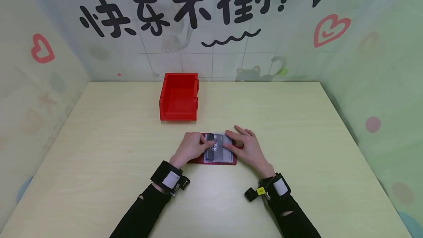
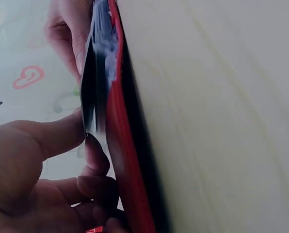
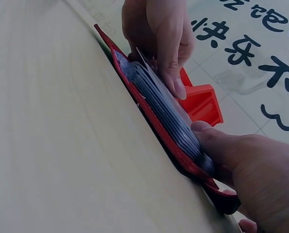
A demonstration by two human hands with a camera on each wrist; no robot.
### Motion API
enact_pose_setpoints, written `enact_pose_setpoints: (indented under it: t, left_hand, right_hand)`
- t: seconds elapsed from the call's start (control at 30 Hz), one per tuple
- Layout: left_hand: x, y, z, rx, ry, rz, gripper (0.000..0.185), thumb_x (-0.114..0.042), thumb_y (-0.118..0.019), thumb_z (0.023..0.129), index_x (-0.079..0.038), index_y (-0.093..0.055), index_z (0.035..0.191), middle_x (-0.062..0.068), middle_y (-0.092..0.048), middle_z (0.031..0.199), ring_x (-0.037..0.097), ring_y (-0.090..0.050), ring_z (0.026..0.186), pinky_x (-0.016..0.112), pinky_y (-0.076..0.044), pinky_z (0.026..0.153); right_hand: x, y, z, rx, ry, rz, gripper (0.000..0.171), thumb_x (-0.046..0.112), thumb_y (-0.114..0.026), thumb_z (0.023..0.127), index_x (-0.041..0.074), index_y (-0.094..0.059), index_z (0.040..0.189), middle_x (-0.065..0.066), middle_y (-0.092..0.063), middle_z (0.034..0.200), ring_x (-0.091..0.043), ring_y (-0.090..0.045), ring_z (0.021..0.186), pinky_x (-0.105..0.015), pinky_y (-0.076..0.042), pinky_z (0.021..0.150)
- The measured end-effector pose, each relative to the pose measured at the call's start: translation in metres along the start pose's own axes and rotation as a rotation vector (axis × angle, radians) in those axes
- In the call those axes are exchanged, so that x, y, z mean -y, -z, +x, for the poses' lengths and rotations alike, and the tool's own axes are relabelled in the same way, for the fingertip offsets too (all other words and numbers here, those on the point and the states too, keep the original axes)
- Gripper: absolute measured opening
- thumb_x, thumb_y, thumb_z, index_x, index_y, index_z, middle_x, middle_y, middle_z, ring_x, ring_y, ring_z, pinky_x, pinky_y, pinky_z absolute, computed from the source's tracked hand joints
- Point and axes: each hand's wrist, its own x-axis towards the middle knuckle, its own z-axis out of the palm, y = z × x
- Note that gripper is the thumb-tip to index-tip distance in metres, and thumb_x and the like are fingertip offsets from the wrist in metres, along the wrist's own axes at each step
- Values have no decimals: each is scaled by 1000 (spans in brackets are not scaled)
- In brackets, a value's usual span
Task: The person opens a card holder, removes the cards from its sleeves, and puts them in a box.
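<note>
A red card holder (image 1: 195,160) lies opened on the table, with a stack of clear plastic sleeves (image 3: 166,109) inside. On top is a grey card (image 1: 216,153) marked VIP. My left hand (image 1: 191,146) pinches this card's left edge between thumb and forefinger; in the left wrist view the dark card (image 2: 88,87) stands slightly lifted off the sleeves at that end. My right hand (image 1: 248,148) grips the holder's right side, its thumb (image 3: 207,136) on top of the sleeves near the edge. Part of its other fingers is hidden behind the holder in the right wrist view.
A red open-topped plastic bin (image 1: 179,116) stands behind the card holder, toward the back of the pale wooden table (image 1: 99,150). A printed backdrop (image 1: 211,61) with lettering encloses the back and both sides.
</note>
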Motion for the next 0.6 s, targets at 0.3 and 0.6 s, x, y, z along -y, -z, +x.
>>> enact_pose_setpoints:
  t: [0.3,0.6]
  left_hand:
    - [11,10,-2,-20,-11,-112,23,-25,-70,95,-2,-68,99,10,-61,81,19,-53,77,24,-39,62]
    - [23,20,-3,-127,-15,-225,22,-16,-67,96,3,-71,106,17,-74,89,17,-56,71,22,-41,57]
  right_hand:
    - [2,1,1,-6,-1,-4,47,28,-78,87,10,-69,129,-10,-68,133,-37,-46,143,-61,-26,118]
    - [3,1,3,-4,-10,2,49,29,-79,86,9,-69,130,-11,-69,131,-37,-47,143,-61,-25,118]
